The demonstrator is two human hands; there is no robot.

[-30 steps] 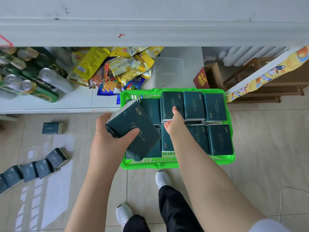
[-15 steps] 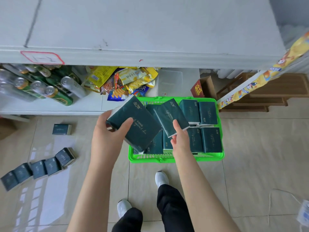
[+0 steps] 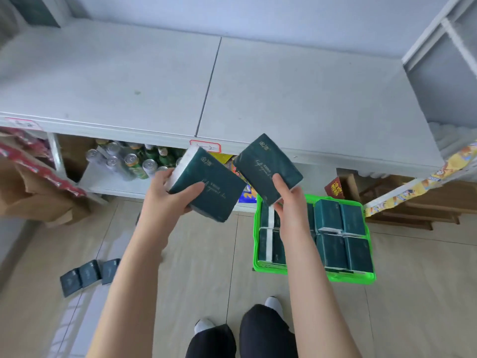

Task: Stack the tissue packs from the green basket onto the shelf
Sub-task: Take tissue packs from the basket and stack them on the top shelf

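- We counted two tissue packs in the air, one per hand: left tissue pack (image 3: 210, 188) and right tissue pack (image 3: 265, 166). Both were tilted, near each other but apart, just in front of the white shelf (image 3: 284, 99) edge.
- One green basket (image 3: 348, 278) sat on the floor under the right forearm. We counted at least six basket packs (image 3: 329, 215); more were hidden by the arm.
- Three floor packs (image 3: 89, 274) lay in a row at lower left.
- Left hand (image 3: 167, 196) gripped its pack at the white end, thumb across the dark face, fingers curled underneath.
- Right hand (image 3: 290, 202) pinched its pack's lower corner, thumb up the face, fingers behind and mostly hidden.
- Both bare forearms reached forward.
- Drink cans (image 3: 134, 161) stood on the lower shelf; too blurred to count.
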